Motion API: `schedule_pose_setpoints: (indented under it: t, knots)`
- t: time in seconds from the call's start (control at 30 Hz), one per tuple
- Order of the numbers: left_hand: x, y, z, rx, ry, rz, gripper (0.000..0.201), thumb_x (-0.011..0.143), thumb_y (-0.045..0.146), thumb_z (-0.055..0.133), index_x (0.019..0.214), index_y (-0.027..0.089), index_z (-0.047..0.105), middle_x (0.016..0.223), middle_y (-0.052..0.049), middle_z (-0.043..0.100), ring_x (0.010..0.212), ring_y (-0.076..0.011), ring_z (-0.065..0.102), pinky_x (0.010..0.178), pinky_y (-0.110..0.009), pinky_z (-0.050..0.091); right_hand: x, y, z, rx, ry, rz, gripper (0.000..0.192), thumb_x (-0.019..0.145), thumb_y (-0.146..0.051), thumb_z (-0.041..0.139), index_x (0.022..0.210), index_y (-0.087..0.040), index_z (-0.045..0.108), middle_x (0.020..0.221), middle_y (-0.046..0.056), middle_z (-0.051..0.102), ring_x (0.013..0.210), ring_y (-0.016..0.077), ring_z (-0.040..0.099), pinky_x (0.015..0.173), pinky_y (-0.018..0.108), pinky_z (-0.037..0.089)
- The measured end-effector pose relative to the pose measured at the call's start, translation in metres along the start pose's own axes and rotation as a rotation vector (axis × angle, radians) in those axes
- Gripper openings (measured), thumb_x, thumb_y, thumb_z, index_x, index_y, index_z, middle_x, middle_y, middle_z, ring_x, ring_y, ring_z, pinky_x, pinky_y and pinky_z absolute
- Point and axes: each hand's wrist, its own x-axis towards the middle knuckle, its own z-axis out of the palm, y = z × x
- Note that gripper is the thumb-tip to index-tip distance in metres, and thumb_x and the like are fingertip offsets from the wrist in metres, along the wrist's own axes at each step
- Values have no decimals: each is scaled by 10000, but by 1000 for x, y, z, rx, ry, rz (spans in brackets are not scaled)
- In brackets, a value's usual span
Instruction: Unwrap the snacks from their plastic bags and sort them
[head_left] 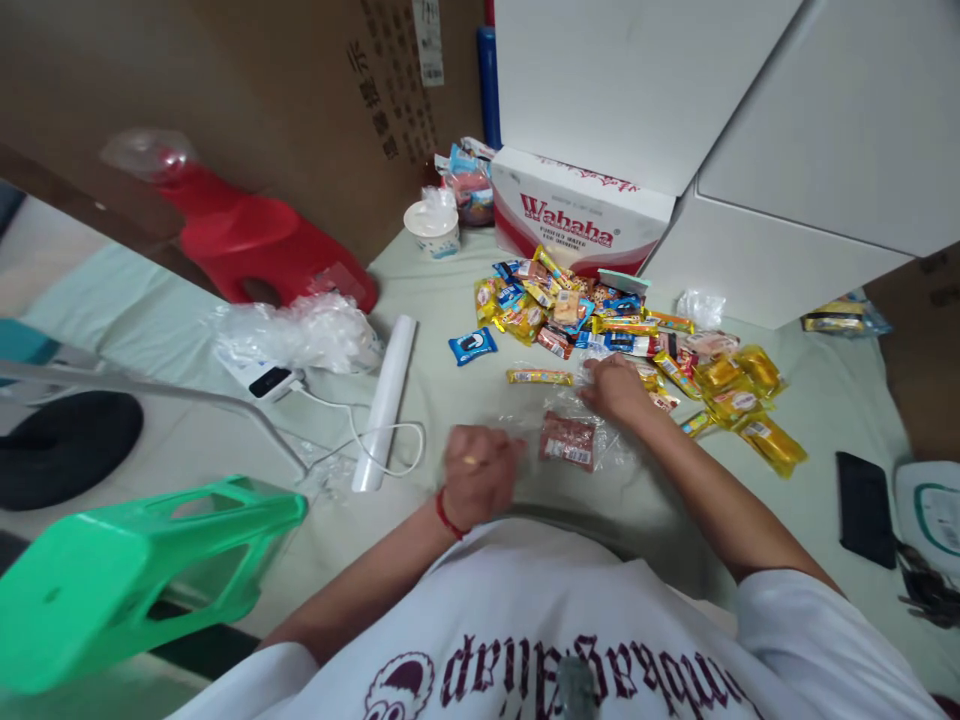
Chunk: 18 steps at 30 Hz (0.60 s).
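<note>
A clear plastic bag [613, 445] lies spread in front of my body, with a flat reddish-brown snack packet [568, 441] in or under it. My left hand [480, 470], blurred and curled closed, grips the bag's left side. At the bag's upper right, my right hand [619, 388] pinches the thin plastic, close to the snack pile. A yellow stick-shaped snack [540, 377] lies just beyond the bag, and a blue snack packet [473, 346] sits apart to its left. Behind them is a heap of mixed wrapped snacks [574, 305].
A Wahaba carton [577, 215] stands behind the heap, beside a paper cup [433, 230]. Leftward are a white roll [386, 405], a cable, crumpled plastic [307, 335], a red jug [262, 245] and a green stool [150, 570]. Yellow packs [739, 390] and a black phone [865, 508] lie right.
</note>
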Motion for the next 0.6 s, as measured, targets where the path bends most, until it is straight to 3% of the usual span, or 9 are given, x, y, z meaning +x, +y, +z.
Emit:
schedule_pose_setpoints:
  t: [0.07, 0.1, 0.17, 0.27, 0.37, 0.43, 0.53, 0.6]
  knots:
    - [-1, 18, 17, 11, -201, 167, 307, 940, 194, 553, 1203, 274, 691, 989, -75, 691, 881, -218, 568, 804, -399, 421, 5, 1, -3, 27, -49, -19, 316, 955, -323, 628, 1214, -169, 724, 1039, 129, 751, 1089, 287, 608, 868, 319, 394]
    - [1, 24, 27, 42, -287, 162, 340, 943, 189, 557, 1247, 270, 686, 1014, -89, 702, 892, -226, 569, 794, -400, 417, 5, 2, -5, 48, -68, -34, 261, 962, -303, 602, 1140, -183, 750, 997, 109, 760, 1011, 260, 632, 812, 297, 386]
    - [12, 29, 47, 90, -423, 41, 361, 963, 193, 543, 1285, 262, 690, 1035, -116, 707, 942, -253, 567, 795, -408, 412, 0, 5, -9, 96, -80, -75, 243, 977, -306, 564, 1051, -200, 770, 948, 82, 767, 869, 217, 646, 726, 276, 357]
    - [27, 21, 62, 74, -470, -136, 358, 987, 284, 536, 1301, 267, 708, 1057, -136, 693, 1023, -294, 555, 844, -441, 416, -14, 10, -12, 190, -46, -139, 287, 997, -353, 524, 1001, -200, 766, 887, 70, 755, 772, 189, 624, 680, 264, 327]
    - [34, 5, 58, -62, -430, -148, 413, 972, 400, 565, 1357, 304, 682, 1233, -124, 668, 1206, -325, 519, 1012, -518, 386, -27, 13, -10, 310, -34, -133, 337, 1003, -386, 487, 867, -185, 720, 740, 44, 684, 659, 165, 546, 635, 262, 295]
    - [36, -9, 51, -146, -447, -85, 472, 957, 458, 579, 1404, 322, 645, 1382, -109, 619, 1386, -356, 423, 1162, -600, 249, -30, 15, -6, 398, -29, -110, 356, 995, -404, 475, 790, -185, 665, 672, 19, 621, 616, 152, 497, 615, 261, 278]
    - [39, -31, 41, -188, -559, -6, 685, 848, 570, 694, 1467, 299, 587, 1540, -130, 516, 1537, -432, 231, 1220, -693, 19, -28, 17, -1, 509, -11, -120, 383, 990, -432, 460, 728, -191, 598, 643, -4, 569, 614, 143, 473, 612, 258, 277]
    - [44, -44, 36, -194, -626, 35, 771, 760, 555, 775, 1456, 273, 598, 1592, -144, 466, 1562, -458, 168, 1220, -708, -22, -26, 17, 2, 545, -6, -119, 418, 996, -461, 449, 700, -193, 573, 613, -16, 530, 601, 139, 447, 605, 260, 270]
